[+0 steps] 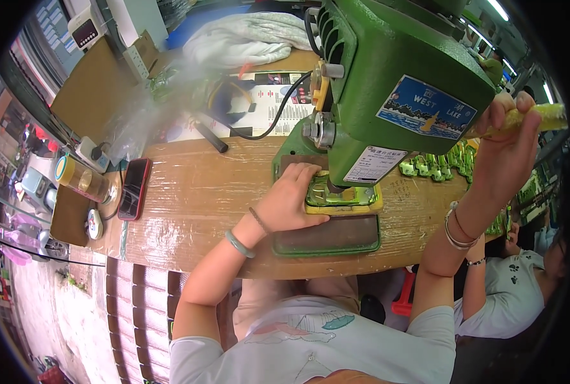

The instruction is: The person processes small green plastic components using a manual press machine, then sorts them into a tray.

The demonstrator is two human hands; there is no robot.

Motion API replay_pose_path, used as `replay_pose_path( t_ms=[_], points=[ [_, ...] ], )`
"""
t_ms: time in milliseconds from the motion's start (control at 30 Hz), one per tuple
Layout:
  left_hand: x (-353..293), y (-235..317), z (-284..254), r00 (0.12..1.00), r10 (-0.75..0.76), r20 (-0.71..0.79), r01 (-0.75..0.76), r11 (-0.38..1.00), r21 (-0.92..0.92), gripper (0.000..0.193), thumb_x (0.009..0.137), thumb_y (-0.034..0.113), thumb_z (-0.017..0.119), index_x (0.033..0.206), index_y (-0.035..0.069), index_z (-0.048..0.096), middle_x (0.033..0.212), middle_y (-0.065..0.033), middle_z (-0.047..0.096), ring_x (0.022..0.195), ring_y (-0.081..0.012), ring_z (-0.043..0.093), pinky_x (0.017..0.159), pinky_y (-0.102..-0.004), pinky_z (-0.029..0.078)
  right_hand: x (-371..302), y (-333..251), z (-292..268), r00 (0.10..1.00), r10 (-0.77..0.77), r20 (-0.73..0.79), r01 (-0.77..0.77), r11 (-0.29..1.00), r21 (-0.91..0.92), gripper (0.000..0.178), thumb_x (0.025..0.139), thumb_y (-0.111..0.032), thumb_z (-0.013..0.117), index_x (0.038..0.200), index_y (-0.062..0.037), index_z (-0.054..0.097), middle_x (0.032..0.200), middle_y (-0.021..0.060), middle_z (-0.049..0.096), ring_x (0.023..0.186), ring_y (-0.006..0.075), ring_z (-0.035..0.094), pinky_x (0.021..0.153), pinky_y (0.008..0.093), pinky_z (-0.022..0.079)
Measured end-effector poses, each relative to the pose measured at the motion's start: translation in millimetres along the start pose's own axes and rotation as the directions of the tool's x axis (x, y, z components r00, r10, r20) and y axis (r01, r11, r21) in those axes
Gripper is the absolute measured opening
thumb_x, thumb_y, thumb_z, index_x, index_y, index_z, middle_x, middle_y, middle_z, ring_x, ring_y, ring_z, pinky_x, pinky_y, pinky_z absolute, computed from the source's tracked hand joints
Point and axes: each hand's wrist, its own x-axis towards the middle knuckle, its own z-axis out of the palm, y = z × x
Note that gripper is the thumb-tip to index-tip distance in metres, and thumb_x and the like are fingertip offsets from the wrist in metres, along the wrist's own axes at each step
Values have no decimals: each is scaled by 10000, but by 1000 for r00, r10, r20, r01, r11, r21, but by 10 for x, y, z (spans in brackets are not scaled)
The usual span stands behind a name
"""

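On a bench covered in glossy brown sheeting point(192, 208), within a cluttered workshop, stands a green metal drill press point(362, 83). Beneath its spindle, a shiny green part point(358, 197) sits on a yellow block point(342, 210). Left hand point(291, 198): fingers and thumb spread, gripping the block's left end. Right hand point(509, 125): fingers curled around a yellow-wrapped lever point(552, 116). Green parts point(429, 168) lie rightward. Bare sheeting separates the left hand from a red-edged black phone point(134, 189).

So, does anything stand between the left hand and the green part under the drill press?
Nothing visible does. The left hand is against the left end of the yellow holder with the green part; the drill tip is over the part.
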Motion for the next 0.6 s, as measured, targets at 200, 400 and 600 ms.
replay_pose_path(
  t_ms=[200, 400, 600],
  points=[
    [-5, 10, 0, 1000, 11, -11, -11, 1000, 12, 802, 600, 315, 802, 1188, -73, 418, 1155, -241, 483, 1095, -395, 445, 956, -423, 387, -320, -22, 12, 992, -112, -62, 113, 993, 17, 342, 984, -422, 334, 1016, -91, 413, 741, 80, 428, 653, 203, 450, 739, 388, 458],
    [-10, -2, 10, 1000, 15, -17, -14, 1000, 11, 792, 601, 317, 800, 1180, -71, 425, 1146, -236, 488, 1085, -390, 451, 950, -421, 391, -468, -1, 37, 981, -152, -117, 153, 988, -4, 357, 972, -457, 341, 1013, -109, 410, 735, 78, 416, 653, 213, 443, 743, 422, 450],
    [16, 16, -2, 1000, 14, -19, -14, 1000, -6, 782, 596, 307, 798, 1174, -69, 430, 1134, -231, 494, 1071, -391, 456, 940, -420, 396, -776, 58, 112, 935, -296, -197, 289, 955, -65, 361, 953, -504, 353, 950, -147, 398, 728, 62, 400, 646, 204, 435, 732, 419, 436]
  ],
)
